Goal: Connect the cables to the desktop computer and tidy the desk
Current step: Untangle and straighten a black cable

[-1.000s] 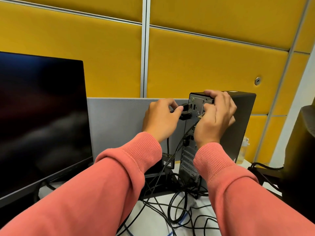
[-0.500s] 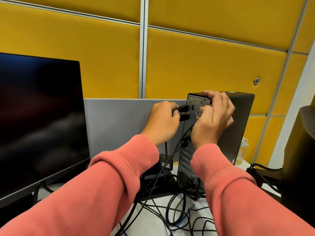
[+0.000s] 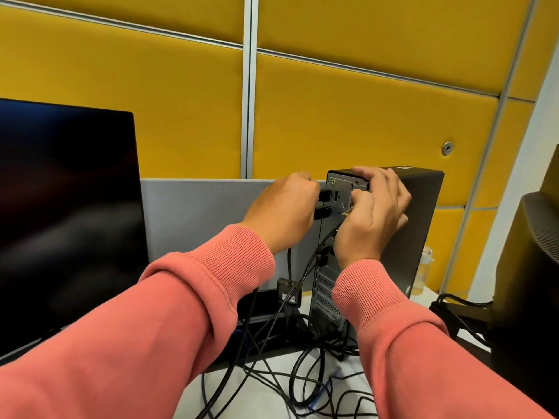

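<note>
A black desktop tower stands upright on the white desk, its rear panel facing me. My left hand is closed around a black cable plug pressed against the upper ports; a second black plug sits just below it. My right hand grips the top rear corner of the tower, with the thumb and fingers pinched at the panel. Whether the right hand also pinches a small connector is hidden. A tangle of black cables lies on the desk under the tower.
A large dark monitor fills the left side. A grey divider runs behind the desk, with yellow wall panels above. A black chair back is at the right edge. A small black adapter hangs on a cable below my left wrist.
My left hand has pushed its plug rightward, closer against the tower's rear panel. My right hand keeps its hold on the tower's top corner. The view has shifted slightly.
</note>
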`<state>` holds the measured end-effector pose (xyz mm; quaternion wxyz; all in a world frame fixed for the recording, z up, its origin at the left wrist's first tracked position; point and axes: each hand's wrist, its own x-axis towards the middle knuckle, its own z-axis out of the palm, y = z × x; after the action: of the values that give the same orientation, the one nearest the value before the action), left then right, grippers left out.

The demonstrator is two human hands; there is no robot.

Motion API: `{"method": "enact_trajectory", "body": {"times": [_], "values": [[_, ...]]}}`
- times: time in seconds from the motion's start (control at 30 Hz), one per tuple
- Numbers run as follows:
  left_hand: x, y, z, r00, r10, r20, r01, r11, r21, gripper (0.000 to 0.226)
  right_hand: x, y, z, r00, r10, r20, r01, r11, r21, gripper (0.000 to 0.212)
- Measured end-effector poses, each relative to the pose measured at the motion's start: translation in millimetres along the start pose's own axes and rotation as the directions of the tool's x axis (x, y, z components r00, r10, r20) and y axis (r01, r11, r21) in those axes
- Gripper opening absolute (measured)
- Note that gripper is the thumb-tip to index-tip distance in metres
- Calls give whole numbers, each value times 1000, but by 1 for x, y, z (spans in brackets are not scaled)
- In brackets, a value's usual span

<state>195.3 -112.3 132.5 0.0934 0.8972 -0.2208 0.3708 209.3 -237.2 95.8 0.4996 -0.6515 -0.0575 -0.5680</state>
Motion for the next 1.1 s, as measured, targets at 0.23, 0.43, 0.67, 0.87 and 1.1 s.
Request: {"method": "enact_trajectory", "body": {"times": [0.23,0.43,0.67,0.87,1.1], "values": [[0,4,9,999,-39,-17,38,998,-42,14,1,0,0,1000,8,0,-8,1000,6,34],[-2,3,9,998,-46,-50,43,998,-51,22,-1,-3,2,1000,23,-6,-23,1000,14,35],[-7,-2,11,989,-142,-34,138,985,-105,30,1,-7,-6,997,72,32,-73,996,44,38],[-5,4,16,962,-272,-3,265,941,-210,23,2,-13,-4,994,102,26,-102,995,13,37],[-31,-3,12,965,-191,179,248,885,-394,55,1,-30,-15,970,198,141,-199,980,-6,45]]}}
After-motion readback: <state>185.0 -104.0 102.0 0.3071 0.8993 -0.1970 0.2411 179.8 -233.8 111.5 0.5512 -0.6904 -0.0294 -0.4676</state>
